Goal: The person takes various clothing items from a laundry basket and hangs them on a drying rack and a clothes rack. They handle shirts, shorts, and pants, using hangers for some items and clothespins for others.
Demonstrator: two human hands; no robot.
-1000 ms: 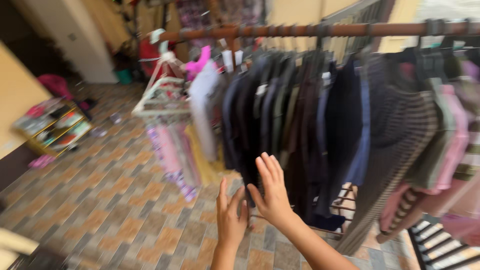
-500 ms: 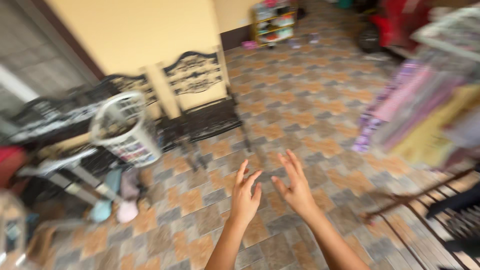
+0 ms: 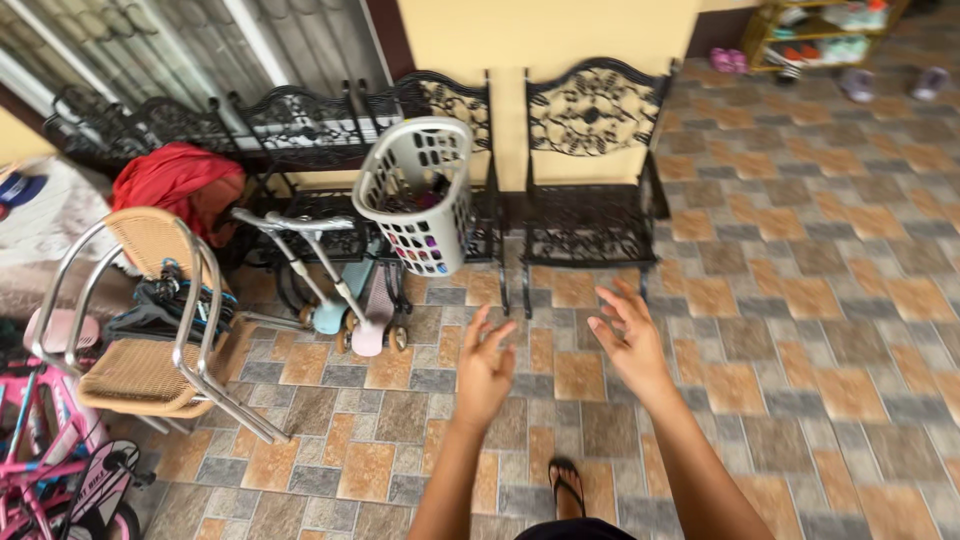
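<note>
My left hand [image 3: 484,368] and my right hand [image 3: 630,340] are both held out in front of me over the tiled floor [image 3: 800,330], fingers spread, holding nothing. Ahead of them a white laundry basket [image 3: 420,190] leans tilted on a black wrought-iron chair [image 3: 450,110]. A second black iron chair [image 3: 593,170] stands just to its right, nearest my right hand. My foot in a dark sandal [image 3: 567,487] shows below the hands.
A children's scooter [image 3: 335,290] leans below the basket. A wicker and metal chair [image 3: 150,320] with dark items stands at the left, a pink bicycle [image 3: 50,470] at the bottom left. A red cloth [image 3: 180,180] lies on an iron bench. A shoe rack [image 3: 820,30] is far right.
The view has swung left from the rack of hanging clothes to the iron chairs and the basket. Both hands stay raised and empty in front of me.
</note>
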